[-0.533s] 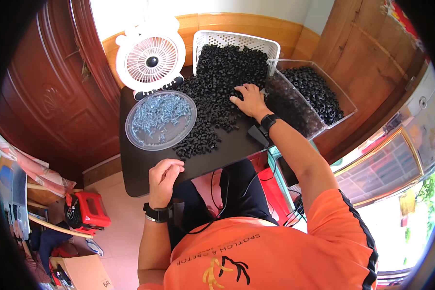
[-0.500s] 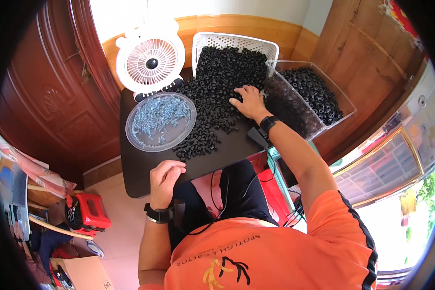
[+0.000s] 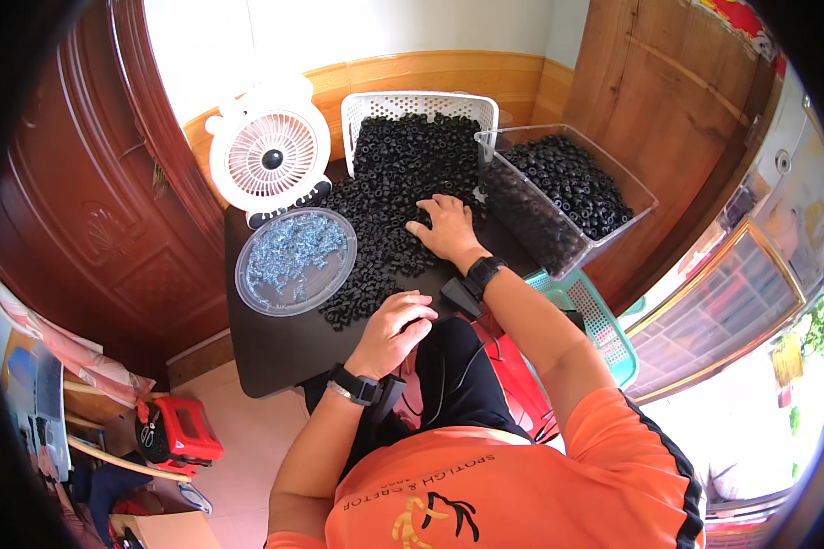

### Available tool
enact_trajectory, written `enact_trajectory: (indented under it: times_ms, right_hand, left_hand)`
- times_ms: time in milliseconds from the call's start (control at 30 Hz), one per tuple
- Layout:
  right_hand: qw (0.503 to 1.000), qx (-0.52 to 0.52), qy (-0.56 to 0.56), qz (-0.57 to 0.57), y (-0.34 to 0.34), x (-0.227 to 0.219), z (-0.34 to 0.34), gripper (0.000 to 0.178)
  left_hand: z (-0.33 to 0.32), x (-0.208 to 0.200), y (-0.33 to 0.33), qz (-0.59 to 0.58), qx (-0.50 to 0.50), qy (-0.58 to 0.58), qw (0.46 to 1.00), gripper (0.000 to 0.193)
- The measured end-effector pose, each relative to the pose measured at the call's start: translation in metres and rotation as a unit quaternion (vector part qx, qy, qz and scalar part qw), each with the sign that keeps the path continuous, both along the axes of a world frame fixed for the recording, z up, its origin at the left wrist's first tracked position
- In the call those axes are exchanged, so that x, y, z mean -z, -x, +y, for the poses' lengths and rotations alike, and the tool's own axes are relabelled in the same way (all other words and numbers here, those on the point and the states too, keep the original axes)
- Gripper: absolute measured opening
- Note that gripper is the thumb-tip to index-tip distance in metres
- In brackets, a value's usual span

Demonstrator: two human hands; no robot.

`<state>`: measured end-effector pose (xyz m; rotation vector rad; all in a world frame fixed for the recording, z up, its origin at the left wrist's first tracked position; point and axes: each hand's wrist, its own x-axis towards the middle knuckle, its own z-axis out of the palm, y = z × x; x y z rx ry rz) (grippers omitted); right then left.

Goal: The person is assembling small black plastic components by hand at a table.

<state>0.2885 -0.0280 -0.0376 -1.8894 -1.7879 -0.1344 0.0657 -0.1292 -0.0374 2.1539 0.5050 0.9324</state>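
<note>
Head view, looking down: a person's right grip (image 3: 450, 231) lies palm down on a broad heap of small black ring-shaped pieces (image 3: 389, 224), its fingers spread apart; whether any piece is caught beneath them cannot be seen. The heap spreads out to the left of this grip and toward the person, over a dark counter (image 3: 275, 352). Beyond the right grip, more of the black pieces fill a white perforated basket (image 3: 421, 103), running out of it into the heap. To the right of that grip stands a clear bin (image 3: 568, 252), also holding black pieces. A turquoise basket (image 3: 604, 325) sits lower, right of the right forearm.

The left grip (image 3: 394, 334) is nearer the body, at the counter's near edge, its fingers loosely curled; whether they hold anything cannot be told. Ahead and to the left of it, a clear round tray (image 3: 316, 288) carries a layer of small pale-blue pieces (image 3: 293, 242), with the black heap just beside its right rim. Farther off past the tray stands a white fan (image 3: 272, 159). Each wrist wears a dark band, and the person's shirt is orange (image 3: 513, 476)
</note>
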Motion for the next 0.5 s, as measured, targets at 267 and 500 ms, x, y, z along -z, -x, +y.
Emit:
enact_trajectory:
  times_ms: [267, 500]
  right_hand:
    - [1.000, 0.010, 0.003, 0.016, 0.020, -0.004, -0.006, 0.055]
    - [0.994, -0.018, -0.082, 0.064, 0.020, 0.001, 0.000, 0.051]
  left_hand:
    - [0.008, 0.007, -0.011, 0.038, -0.049, -0.016, 0.998, 0.019]
    - [0.008, 0.009, -0.012, 0.037, -0.060, -0.030, 0.997, 0.015]
